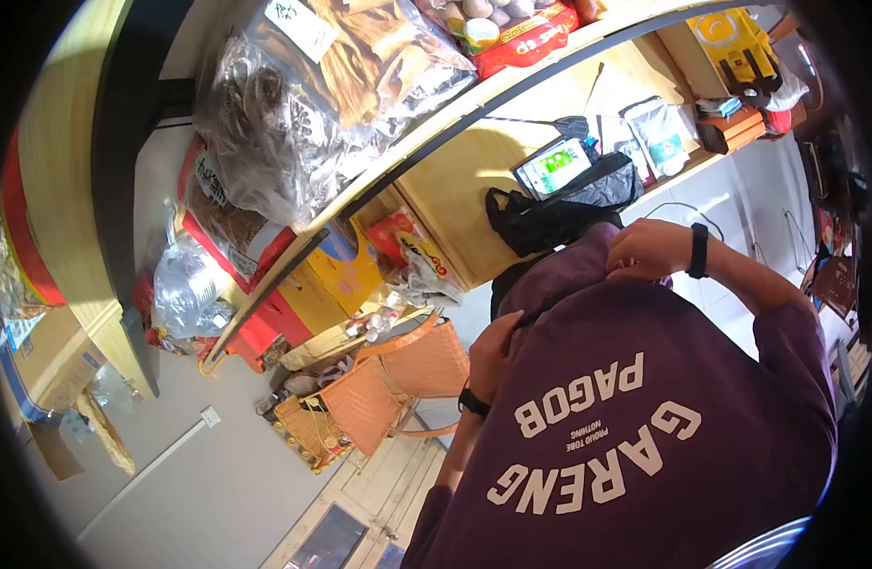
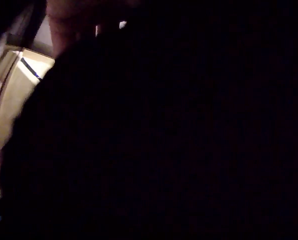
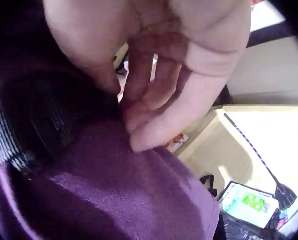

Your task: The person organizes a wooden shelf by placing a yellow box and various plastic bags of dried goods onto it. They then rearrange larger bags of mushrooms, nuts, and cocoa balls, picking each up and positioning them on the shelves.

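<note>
A purple sweatshirt [image 1: 588, 446] with large white lettering, upside down in the head view, covers the person's torso. My right hand [image 1: 649, 248] pinches its cloth near the far edge. In the right wrist view the thumb and fingers [image 3: 159, 120] of that hand meet on the purple fabric, beside a dark ribbed band [image 3: 39, 120]. My left hand [image 1: 493, 356] grips the sweatshirt's edge on the left, fingers curled at the cloth. Dark shadow fills most of the left wrist view, with part of the hand [image 2: 71, 25] at the top. Each wrist wears a black band [image 1: 699, 250].
Beyond the hands, a wooden shelf unit [image 1: 455, 199] holds a black plastic bag [image 1: 588, 199], a lit tablet [image 1: 555, 169] and white packets [image 1: 656, 133]. Clear bags of dried goods [image 1: 332, 85] lie on its top. An orange woven chair [image 1: 398, 375] stands at the left.
</note>
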The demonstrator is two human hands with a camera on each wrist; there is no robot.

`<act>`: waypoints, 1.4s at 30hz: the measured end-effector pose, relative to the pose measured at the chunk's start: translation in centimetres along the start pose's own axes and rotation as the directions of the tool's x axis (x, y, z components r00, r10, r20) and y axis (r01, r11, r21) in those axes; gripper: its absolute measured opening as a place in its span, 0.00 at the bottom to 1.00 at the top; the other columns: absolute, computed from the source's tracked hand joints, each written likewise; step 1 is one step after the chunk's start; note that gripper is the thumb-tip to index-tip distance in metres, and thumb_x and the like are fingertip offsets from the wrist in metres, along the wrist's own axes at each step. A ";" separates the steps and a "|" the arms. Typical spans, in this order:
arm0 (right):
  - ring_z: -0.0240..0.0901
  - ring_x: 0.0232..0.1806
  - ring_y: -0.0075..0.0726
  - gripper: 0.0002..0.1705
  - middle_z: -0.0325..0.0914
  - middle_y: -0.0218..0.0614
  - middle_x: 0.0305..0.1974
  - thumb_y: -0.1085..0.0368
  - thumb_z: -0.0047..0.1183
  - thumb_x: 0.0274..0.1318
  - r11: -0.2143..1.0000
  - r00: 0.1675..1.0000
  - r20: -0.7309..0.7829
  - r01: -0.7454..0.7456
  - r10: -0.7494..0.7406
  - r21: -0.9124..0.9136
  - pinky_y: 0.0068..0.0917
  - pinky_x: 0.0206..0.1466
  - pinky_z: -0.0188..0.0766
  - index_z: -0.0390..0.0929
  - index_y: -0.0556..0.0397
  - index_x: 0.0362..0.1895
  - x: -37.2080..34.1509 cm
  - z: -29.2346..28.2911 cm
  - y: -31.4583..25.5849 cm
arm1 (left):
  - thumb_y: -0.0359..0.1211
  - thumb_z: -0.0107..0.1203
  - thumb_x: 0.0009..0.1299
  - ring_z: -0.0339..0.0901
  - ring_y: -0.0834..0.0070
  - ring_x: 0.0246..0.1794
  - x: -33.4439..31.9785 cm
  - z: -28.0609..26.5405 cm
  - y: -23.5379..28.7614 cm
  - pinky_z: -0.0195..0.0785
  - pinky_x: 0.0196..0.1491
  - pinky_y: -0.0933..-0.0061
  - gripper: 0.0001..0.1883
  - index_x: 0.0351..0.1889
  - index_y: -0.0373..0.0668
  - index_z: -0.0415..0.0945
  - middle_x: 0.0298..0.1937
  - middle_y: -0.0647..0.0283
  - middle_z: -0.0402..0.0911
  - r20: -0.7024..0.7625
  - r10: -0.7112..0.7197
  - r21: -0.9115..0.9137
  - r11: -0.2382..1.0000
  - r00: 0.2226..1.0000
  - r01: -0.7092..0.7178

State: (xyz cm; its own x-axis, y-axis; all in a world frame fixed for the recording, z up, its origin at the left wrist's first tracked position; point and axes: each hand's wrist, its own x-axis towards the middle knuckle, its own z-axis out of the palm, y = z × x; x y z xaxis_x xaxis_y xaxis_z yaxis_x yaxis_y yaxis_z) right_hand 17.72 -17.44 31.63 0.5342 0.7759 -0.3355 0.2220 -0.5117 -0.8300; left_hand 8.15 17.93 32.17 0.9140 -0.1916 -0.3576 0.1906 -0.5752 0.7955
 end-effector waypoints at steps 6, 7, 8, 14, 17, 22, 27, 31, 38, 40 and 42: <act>0.81 0.42 0.44 0.11 0.84 0.34 0.38 0.59 0.56 0.59 0.973 0.958 -0.191 0.188 -0.212 -0.135 0.40 0.45 0.77 0.86 0.48 0.40 4.4 2.3 0.0 | 0.28 0.62 0.69 0.86 0.69 0.32 3.2 -0.3 -2.2 0.77 0.37 0.74 0.14 0.52 0.43 0.84 0.43 0.55 0.88 0.085 0.071 0.071 0.995 0.994 -0.077; 0.82 0.42 0.44 0.11 0.85 0.34 0.38 0.59 0.57 0.59 0.976 0.968 -0.164 0.170 -0.192 -0.136 0.41 0.45 0.77 0.86 0.48 0.41 5.0 2.1 0.3 | 0.28 0.62 0.69 0.85 0.70 0.31 3.7 -0.1 -2.6 0.77 0.37 0.74 0.14 0.52 0.44 0.85 0.42 0.55 0.88 0.096 0.057 0.074 0.995 0.994 -0.064; 0.82 0.42 0.44 0.11 0.85 0.34 0.38 0.60 0.57 0.59 0.979 0.976 -0.139 0.150 -0.169 -0.140 0.41 0.45 0.77 0.86 0.48 0.41 5.4 1.8 0.9 | 0.29 0.63 0.68 0.85 0.70 0.29 4.2 -0.2 -2.4 0.76 0.36 0.74 0.14 0.51 0.46 0.86 0.40 0.57 0.88 0.109 0.056 0.091 0.994 0.992 -0.066; 0.82 0.40 0.48 0.10 0.86 0.34 0.35 0.56 0.59 0.53 0.987 0.983 -0.167 0.055 -0.080 -0.149 0.44 0.41 0.76 0.87 0.42 0.37 6.7 2.5 4.6 | 0.33 0.64 0.67 0.85 0.68 0.31 5.2 0.2 -3.2 0.76 0.37 0.73 0.13 0.50 0.48 0.86 0.41 0.58 0.88 0.162 0.040 0.076 0.996 0.986 -0.053; 0.82 0.40 0.48 0.10 0.86 0.34 0.35 0.54 0.59 0.55 0.996 0.988 -0.150 0.029 -0.042 -0.087 0.44 0.41 0.76 0.87 0.41 0.37 6.3 2.0 4.0 | 0.35 0.64 0.66 0.84 0.68 0.33 5.3 0.6 -4.4 0.75 0.38 0.72 0.13 0.50 0.50 0.87 0.40 0.58 0.88 0.189 0.018 0.054 0.998 0.982 -0.029; 0.82 0.38 0.53 0.19 0.84 0.41 0.33 0.44 0.56 0.61 0.995 0.997 -0.018 -0.082 0.082 -0.052 0.45 0.41 0.76 0.84 0.44 0.40 3.2 0.1 3.1 | 0.36 0.66 0.67 0.81 0.77 0.33 4.5 -0.1 -4.4 0.73 0.39 0.76 0.15 0.51 0.48 0.87 0.39 0.62 0.88 0.206 -0.016 -0.025 0.999 0.978 0.022; 0.80 0.38 0.59 0.21 0.83 0.44 0.32 0.44 0.53 0.65 0.979 0.973 -0.112 -0.206 0.203 -0.007 0.50 0.40 0.74 0.79 0.48 0.40 0.9 2.4 3.9 | 0.36 0.67 0.67 0.80 0.80 0.35 3.5 0.0 -4.1 0.73 0.41 0.78 0.16 0.52 0.47 0.86 0.40 0.63 0.88 0.201 0.035 -0.129 0.992 0.979 -0.009; 0.80 0.38 0.58 0.18 0.82 0.42 0.32 0.45 0.53 0.65 0.972 0.981 -0.155 -0.143 0.115 -0.184 0.52 0.39 0.73 0.77 0.45 0.38 0.7 2.0 3.9 | 0.32 0.65 0.68 0.82 0.79 0.44 3.6 0.4 -4.2 0.74 0.50 0.77 0.17 0.55 0.45 0.84 0.45 0.63 0.88 0.306 0.046 -0.188 0.982 0.951 0.013; 0.84 0.41 0.40 0.24 0.86 0.30 0.37 0.36 0.53 0.65 0.961 0.952 0.143 -0.261 0.272 -0.091 0.37 0.46 0.77 0.82 0.40 0.46 1.5 1.2 4.0 | 0.37 0.64 0.71 0.83 0.74 0.47 4.1 -0.2 -6.0 0.75 0.50 0.74 0.18 0.57 0.44 0.83 0.48 0.61 0.87 0.506 -0.002 -0.166 0.981 0.863 0.099; 0.83 0.44 0.40 0.25 0.86 0.32 0.40 0.37 0.53 0.65 0.959 0.956 0.105 -0.264 0.275 -0.104 0.36 0.49 0.76 0.82 0.41 0.49 1.3 1.4 3.5 | 0.42 0.63 0.72 0.83 0.73 0.47 4.3 -1.6 -3.6 0.75 0.50 0.73 0.20 0.58 0.45 0.82 0.49 0.62 0.87 0.530 -0.096 -0.120 0.975 0.843 0.186; 0.82 0.48 0.40 0.26 0.85 0.34 0.44 0.38 0.52 0.66 0.972 0.969 0.087 -0.229 0.232 -0.043 0.36 0.52 0.75 0.82 0.42 0.52 2.0 2.0 4.2 | 0.43 0.62 0.73 0.83 0.73 0.48 5.4 -2.2 -3.4 0.75 0.50 0.73 0.20 0.59 0.46 0.81 0.48 0.60 0.87 0.391 -0.094 -0.135 0.978 0.915 0.158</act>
State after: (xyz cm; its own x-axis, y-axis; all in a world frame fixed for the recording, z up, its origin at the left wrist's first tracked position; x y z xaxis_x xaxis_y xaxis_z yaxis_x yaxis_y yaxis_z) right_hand 18.12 -17.29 26.58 0.4980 0.6650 -0.5566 0.1285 -0.6914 -0.7110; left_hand 13.18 20.59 28.62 0.6787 -0.4326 -0.5934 0.3793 -0.4854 0.7877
